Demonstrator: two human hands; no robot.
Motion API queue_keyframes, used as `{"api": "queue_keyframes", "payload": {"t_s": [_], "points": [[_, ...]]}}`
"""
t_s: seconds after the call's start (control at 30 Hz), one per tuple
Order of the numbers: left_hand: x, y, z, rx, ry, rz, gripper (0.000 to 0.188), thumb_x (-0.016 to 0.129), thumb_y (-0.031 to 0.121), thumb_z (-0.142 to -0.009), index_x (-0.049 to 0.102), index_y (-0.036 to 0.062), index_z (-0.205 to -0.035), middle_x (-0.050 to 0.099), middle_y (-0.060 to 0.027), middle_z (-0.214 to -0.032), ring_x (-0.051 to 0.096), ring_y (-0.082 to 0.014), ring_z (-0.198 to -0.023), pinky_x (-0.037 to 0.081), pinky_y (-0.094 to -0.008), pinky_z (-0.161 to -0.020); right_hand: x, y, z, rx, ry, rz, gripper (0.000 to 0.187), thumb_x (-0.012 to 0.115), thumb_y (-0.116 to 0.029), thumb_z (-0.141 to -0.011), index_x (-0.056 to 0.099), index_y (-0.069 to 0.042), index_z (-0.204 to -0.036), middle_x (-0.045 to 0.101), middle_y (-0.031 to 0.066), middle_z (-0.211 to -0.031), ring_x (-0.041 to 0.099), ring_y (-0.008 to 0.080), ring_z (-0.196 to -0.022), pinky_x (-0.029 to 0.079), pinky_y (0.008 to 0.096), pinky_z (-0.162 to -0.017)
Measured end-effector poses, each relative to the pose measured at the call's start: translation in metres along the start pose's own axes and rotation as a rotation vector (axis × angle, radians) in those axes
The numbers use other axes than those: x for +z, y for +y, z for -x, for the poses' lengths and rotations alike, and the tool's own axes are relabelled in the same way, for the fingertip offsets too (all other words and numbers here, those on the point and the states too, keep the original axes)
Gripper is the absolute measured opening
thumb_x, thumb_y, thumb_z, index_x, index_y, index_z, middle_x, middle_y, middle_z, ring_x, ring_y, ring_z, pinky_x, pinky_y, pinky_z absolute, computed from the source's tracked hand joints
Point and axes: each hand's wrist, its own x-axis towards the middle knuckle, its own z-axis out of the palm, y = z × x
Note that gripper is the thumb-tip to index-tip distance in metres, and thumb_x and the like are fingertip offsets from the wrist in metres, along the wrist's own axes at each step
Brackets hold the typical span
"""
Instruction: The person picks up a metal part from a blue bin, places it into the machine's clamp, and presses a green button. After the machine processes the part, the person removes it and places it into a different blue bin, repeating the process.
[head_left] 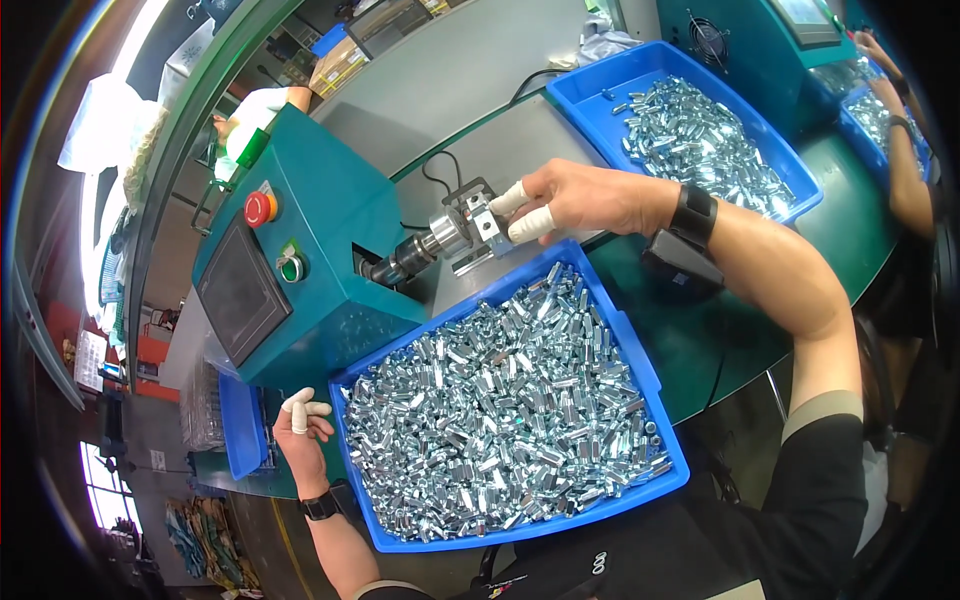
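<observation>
My right hand [600,200] reaches to the machine's metal fixture block [487,228]. Its cot-covered thumb and index finger close in at the block's right side, and whatever lies between them is hidden. A silver chuck on a dark spindle [410,256] meets the block from the left. Beside the left edge of a blue tray [664,485], my left hand [304,436] is raised with bent fingers, thumb against index, also in white cots. I cannot make out anything between them. Shiny hexagonal metal pieces [490,410] fill this near tray.
The green machine housing [340,200] carries a red stop button [260,208], a green-ringed button [291,267] and a dark screen [243,290]. A second blue tray [590,100] holds more metal pieces at the back right. Another person's arm [905,170] shows at far right.
</observation>
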Motion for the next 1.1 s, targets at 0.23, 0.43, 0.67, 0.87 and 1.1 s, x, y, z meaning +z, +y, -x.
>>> {"api": "queue_keyframes", "payload": {"t_s": [0.23, 0.43, 0.67, 0.87, 1.1], "points": [[-0.005, -0.029, -0.002, -0.175, 0.015, 0.227, 0.037, 0.057, 0.034, -0.105, 0.065, 0.0001, -0.115, 0.067, -0.0049, -0.081, 0.053, -0.0071, -0.058, 0.039, -0.0203, -0.050, 0.004, -0.003, -0.001, -0.021, -0.026, -0.010, 0.062, 0.072, -0.027, -0.094, 0.052, 0.007, -0.142, 0.069, 0.0152, -0.125, 0.064, 0.0171, -0.105, 0.053, 0.0305, -0.087], [0.002, -0.048, -0.005, -0.277, 0.035, 0.458, 0.029, 0.058, 0.030, -0.103, 0.068, 0.0036, -0.108, 0.065, -0.0031, -0.076, 0.051, -0.0076, -0.056, 0.039, -0.0213, -0.051, 0.006, -0.005, -0.001, -0.053, -0.031, -0.031, 0.062, 0.071, -0.026, -0.095, 0.051, 0.006, -0.144, 0.069, 0.0149, -0.124, 0.064, 0.0172, -0.104, 0.054, 0.0304, -0.086], [0.006, -0.051, -0.003, -0.331, 0.063, 0.603, 0.024, 0.059, 0.028, -0.102, 0.070, 0.0064, -0.105, 0.063, 0.0000, -0.074, 0.050, -0.0073, -0.055, 0.040, -0.0223, -0.051, 0.011, -0.009, 0.000, -0.043, -0.007, -0.067, 0.059, 0.074, -0.029, -0.090, 0.059, 0.005, -0.137, 0.067, 0.0141, -0.124, 0.062, 0.0164, -0.100, 0.053, 0.0303, -0.084], [0.005, -0.053, -0.003, -0.308, 0.055, 0.612, 0.025, 0.058, 0.028, -0.103, 0.070, 0.0069, -0.107, 0.062, 0.0004, -0.075, 0.049, -0.0068, -0.056, 0.041, -0.0225, -0.051, 0.013, -0.011, -0.001, -0.021, -0.004, -0.062, 0.058, 0.074, -0.027, -0.091, 0.060, 0.004, -0.137, 0.068, 0.0131, -0.123, 0.062, 0.0162, -0.100, 0.053, 0.0302, -0.084], [0.008, -0.048, -0.002, -0.302, 0.034, 0.621, 0.027, 0.054, 0.029, -0.105, 0.069, 0.0067, -0.110, 0.062, 0.0004, -0.076, 0.048, -0.0065, -0.056, 0.041, -0.0226, -0.051, 0.009, -0.010, -0.002, -0.028, -0.022, -0.030, 0.055, 0.073, -0.027, -0.091, 0.061, 0.003, -0.136, 0.069, 0.0124, -0.120, 0.062, 0.0159, -0.099, 0.053, 0.0300, -0.083]]}}
